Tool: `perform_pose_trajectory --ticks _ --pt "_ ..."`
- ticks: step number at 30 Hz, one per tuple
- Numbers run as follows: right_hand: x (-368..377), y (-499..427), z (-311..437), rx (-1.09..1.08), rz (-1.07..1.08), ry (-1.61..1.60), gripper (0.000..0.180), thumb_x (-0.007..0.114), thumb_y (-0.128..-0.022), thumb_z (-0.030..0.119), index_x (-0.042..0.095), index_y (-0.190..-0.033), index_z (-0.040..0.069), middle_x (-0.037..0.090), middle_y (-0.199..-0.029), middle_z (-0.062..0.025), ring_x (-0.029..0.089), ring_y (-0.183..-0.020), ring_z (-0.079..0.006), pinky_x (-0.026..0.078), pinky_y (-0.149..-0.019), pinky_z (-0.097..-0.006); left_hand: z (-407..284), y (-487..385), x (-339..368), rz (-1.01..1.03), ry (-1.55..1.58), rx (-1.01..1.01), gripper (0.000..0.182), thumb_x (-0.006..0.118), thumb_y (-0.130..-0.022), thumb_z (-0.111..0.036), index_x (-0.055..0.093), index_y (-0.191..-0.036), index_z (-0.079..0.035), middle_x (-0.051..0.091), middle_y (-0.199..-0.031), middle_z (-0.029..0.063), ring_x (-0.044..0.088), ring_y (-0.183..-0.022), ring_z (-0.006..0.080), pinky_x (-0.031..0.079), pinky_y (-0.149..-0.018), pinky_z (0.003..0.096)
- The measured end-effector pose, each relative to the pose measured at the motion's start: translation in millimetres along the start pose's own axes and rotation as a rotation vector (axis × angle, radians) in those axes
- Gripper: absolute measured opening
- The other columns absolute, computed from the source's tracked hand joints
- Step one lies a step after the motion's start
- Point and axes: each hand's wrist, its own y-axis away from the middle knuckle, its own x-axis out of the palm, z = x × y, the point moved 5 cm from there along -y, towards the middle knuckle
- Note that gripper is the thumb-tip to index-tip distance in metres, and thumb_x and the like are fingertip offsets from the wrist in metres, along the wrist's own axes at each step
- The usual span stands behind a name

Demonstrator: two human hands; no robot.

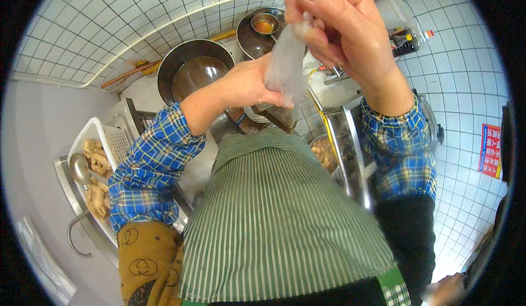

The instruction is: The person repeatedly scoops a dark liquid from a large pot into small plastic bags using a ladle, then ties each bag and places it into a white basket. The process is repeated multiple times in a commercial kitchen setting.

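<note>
A clear plastic bag [285, 61] hangs in front of my striped apron, stretched between my two hands. My right hand [345, 29] is raised higher and pinches the bag's gathered, twisted top. Lower down, my left hand [248, 80] is closed around the bag's side, with its thumb towards me. Something dark brown [283, 117] shows at the bag's lower end; I cannot tell whether it is inside or behind the plastic. Behind my left hand stands a large deep pot [167, 76] with brown liquid in it.
A second dark pan [244, 35] holds a ladle [264, 24] with orange liquid. To the left, a white plastic basket [113, 139] contains ginger roots [98, 199] and a metal ladle [80, 168]. Bottles [404, 43] stand along the tiled wall at right. Metal rails [355, 154] run beside my apron.
</note>
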Motion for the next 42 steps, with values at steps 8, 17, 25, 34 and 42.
perform_pose_trajectory --ticks 8,17,25,34,42 --pt "-3 -19 5 -0.056 -0.043 -0.073 0.028 0.053 -0.098 0.026 0.059 -0.092 -0.001 0.051 -0.055 -0.0022 0.037 -0.037 -0.0067 0.028 -0.037 -0.0207 -17 -4 20 0.021 0.407 0.014 0.044 0.073 -0.08 -0.038 0.067 -0.111 -0.007 0.069 -0.101 0.0082 0.064 -0.094 0.0188 0.049 -0.087 0.0328" --pt "-22 -20 5 -0.04 -0.256 -0.144 0.026 0.05 -0.098 0.027 0.055 -0.094 0.001 0.047 -0.055 -0.003 0.033 -0.033 -0.0086 0.029 -0.031 -0.0228 -8 10 11 0.069 0.26 -0.13 0.039 0.071 -0.082 -0.039 0.069 -0.099 -0.005 0.07 -0.093 0.009 0.066 -0.087 0.0221 0.05 -0.082 0.0355" --pt "-36 -9 10 -0.116 -0.272 -0.206 0.023 0.049 -0.098 0.027 0.053 -0.095 0.004 0.047 -0.056 -0.0034 0.031 -0.032 -0.0082 0.028 -0.029 -0.0218 -10 15 -8 -0.226 -0.259 0.022 0.035 0.075 -0.076 -0.031 0.067 -0.098 -0.006 0.066 -0.088 0.0123 0.062 -0.084 0.0316 0.048 -0.077 0.0408" --pt "-63 -2 -8 -0.035 -0.391 -0.188 0.023 0.049 -0.097 0.028 0.053 -0.095 0.006 0.048 -0.06 -0.0027 0.032 -0.034 -0.0079 0.029 -0.032 -0.022 -23 29 -27 -0.499 -0.926 0.347 0.039 0.078 -0.069 -0.024 0.063 -0.099 -0.004 0.061 -0.089 0.011 0.058 -0.088 0.0299 0.044 -0.081 0.0397" --pt "-102 -4 -31 0.065 -0.443 -0.403 0.019 0.05 -0.096 0.025 0.054 -0.096 0.007 0.05 -0.064 -0.0025 0.036 -0.04 -0.0078 0.03 -0.036 -0.0225 -1 26 -38 -0.528 -0.84 0.236 0.015 0.068 -0.08 -0.018 0.062 -0.087 -0.007 0.061 -0.094 0.009 0.058 -0.092 0.0272 0.042 -0.084 0.0396"
